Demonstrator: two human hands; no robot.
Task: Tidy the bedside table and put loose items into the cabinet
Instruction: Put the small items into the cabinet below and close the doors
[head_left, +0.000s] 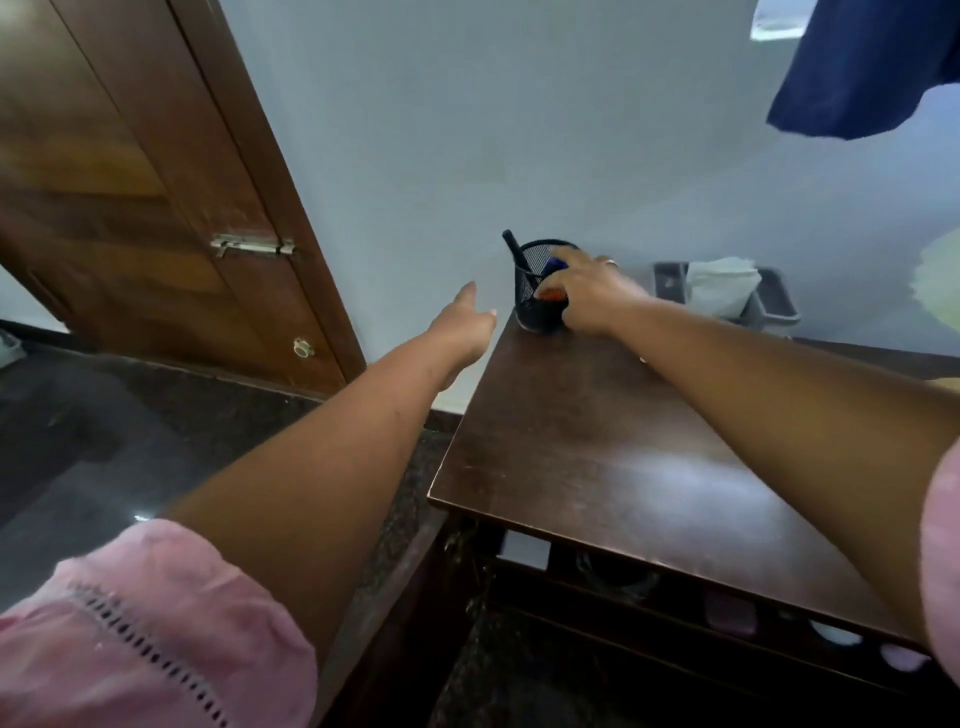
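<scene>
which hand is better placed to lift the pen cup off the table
Right: the right hand grips the pen cup at the back of the table; the left hand hovers open beside its edge.

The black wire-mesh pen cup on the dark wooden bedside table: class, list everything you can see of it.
The black wire-mesh pen cup is a round, open-topped cylinder of see-through metal-looking mesh. It stands upright at the far left corner of the dark wooden bedside table, near the pale wall. A black pen leans out to the left; something blue shows inside. The right hand grips its right side, one finger over the rim. An orange patch by the thumb is too blurred to name.
</scene>
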